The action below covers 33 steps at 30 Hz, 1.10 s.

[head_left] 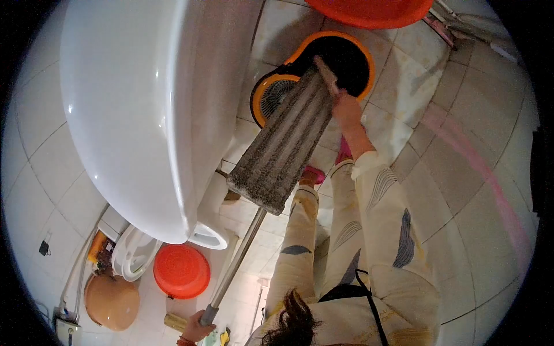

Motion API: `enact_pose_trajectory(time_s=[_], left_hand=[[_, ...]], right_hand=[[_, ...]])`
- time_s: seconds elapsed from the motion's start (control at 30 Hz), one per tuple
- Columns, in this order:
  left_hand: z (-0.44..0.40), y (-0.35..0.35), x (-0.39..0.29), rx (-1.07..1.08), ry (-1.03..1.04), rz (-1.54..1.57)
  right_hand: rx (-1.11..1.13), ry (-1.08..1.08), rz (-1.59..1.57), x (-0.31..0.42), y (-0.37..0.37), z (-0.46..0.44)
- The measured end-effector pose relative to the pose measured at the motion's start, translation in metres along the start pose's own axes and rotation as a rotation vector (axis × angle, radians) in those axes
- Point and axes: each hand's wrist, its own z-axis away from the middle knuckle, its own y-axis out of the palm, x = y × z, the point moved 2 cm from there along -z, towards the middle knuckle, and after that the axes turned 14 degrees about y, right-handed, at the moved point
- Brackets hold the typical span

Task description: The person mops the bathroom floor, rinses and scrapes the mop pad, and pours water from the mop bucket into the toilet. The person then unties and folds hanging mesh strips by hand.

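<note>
My left hand point(199, 330), with a red band at the wrist, is closed round the grey grip of a flat mop point(234, 266). The mop's long metal pole rises to a grey-brown striped pad point(280, 141), tilted across the view. My right hand point(348, 112) is closed at the pad's far end, on a narrow light brown strip point(326, 75) lying along that edge; its exact kind is unclear. Beneath them stands a black bucket with an orange rim point(372, 66). Its dark larger opening is under my right hand, and the round spin basket point(277, 95) is partly covered by the pad.
A large white bathtub point(127, 115) stands on the left. A red basin point(369, 11) is at the top. Another red basin point(182, 271), a tan basin point(112, 303) and a white toilet point(210, 233) are at lower left. Pink slippers point(314, 175) are on my feet on the tiled floor.
</note>
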Motion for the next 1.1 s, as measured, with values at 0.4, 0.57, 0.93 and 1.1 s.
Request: enact_pose_trajectory(time_s=[0.4, 0.57, 0.93, 1.1], left_hand=[[0.005, 0.001, -0.003, -0.064, -0.025, 0.013], [0.003, -0.002, -0.01, 0.023, 0.022, -0.055], [0.025, -0.004, -0.022, -0.075, -0.039, 0.166], [0.03, -0.004, -0.02, -0.093, -0.093, 0.082]], right_hand=[[0.114, 0.093, 0.286, -0.012, -0.009, 0.008], [-0.002, 0.188, -0.019, -0.029, -0.01, 0.022], [0.073, 0.115, -0.12, -0.026, 0.03, 0.057], [0.049, 0.017, 0.183, -0.039, 0.062, -0.003]])
